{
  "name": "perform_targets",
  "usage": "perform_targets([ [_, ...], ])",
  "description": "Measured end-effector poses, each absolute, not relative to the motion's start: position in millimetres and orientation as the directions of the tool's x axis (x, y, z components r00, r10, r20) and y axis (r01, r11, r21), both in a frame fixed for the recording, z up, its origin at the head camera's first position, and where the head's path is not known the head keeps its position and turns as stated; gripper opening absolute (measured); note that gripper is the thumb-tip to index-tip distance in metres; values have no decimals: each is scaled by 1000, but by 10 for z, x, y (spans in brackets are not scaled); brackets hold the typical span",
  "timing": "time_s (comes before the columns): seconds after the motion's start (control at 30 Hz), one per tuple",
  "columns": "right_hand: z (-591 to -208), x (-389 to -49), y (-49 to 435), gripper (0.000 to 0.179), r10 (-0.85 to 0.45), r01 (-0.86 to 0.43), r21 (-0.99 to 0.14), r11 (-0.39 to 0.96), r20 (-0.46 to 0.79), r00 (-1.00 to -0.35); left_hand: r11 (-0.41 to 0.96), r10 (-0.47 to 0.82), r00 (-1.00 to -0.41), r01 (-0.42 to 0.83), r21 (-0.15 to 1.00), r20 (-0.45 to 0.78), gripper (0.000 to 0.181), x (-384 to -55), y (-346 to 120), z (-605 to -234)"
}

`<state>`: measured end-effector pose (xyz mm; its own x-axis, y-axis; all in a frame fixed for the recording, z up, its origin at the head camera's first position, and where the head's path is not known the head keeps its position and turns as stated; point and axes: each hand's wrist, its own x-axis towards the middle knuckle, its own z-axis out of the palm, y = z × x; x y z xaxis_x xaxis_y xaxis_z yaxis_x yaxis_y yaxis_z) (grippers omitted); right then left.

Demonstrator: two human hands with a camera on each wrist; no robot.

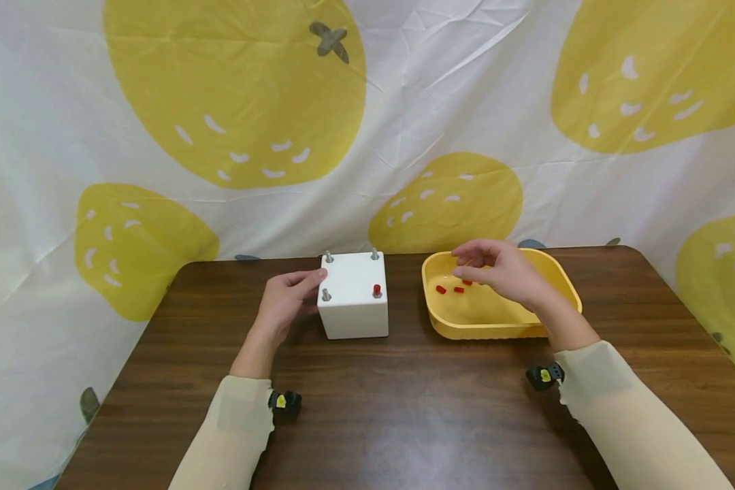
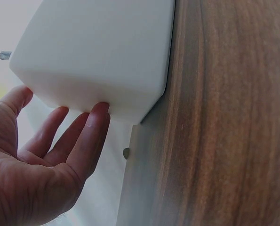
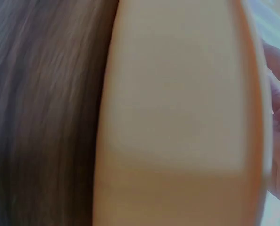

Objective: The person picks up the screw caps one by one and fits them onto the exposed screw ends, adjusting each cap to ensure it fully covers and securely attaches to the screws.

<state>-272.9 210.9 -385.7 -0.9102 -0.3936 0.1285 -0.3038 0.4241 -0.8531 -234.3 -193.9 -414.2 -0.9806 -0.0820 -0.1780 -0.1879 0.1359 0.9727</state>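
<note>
Left hand (image 1: pixel 284 299): fingertips against the left side of the white box (image 1: pixel 353 320), thumb at its top left edge; spread is wide, all contact on one side, not wrapped round it. Left wrist view agrees: fingers slightly bent, tips touching the face. Box stands on the brown table (image 1: pixel 404 408), directly right of that hand. Four metal studs stick up at its top corners. Nearest the left thumb are the bare near-left stud (image 1: pixel 326 295) and bare far-left stud (image 1: pixel 329 257); farther from it are the bare far-right stud (image 1: pixel 375 254) and the near-right one, which wears a red cap (image 1: pixel 376 290). Right hand (image 1: pixel 505 272): over the yellow tray (image 1: pixel 486 332), fingers bent, narrow gap between thumb and fingertips. Just below and left of those fingertips, small red pieces (image 1: pixel 459 290) lie on the tray floor; one is right under the thumb. Tray sits right of the box, apart from it. Right wrist view is mostly blurred tray wall, only part of the hand past the rim. Behind both hands: white cloth (image 1: pixel 404 82) with yellow fruit print.
</note>
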Motion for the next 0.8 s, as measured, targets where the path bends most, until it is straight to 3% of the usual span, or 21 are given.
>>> perform_targets([
  [0.8,-4042,-2901,2329,35,-348,-275,-724,633,52,-936,138,-80,-980,-189,972,-180,62,-2345,-1929,-4151],
])
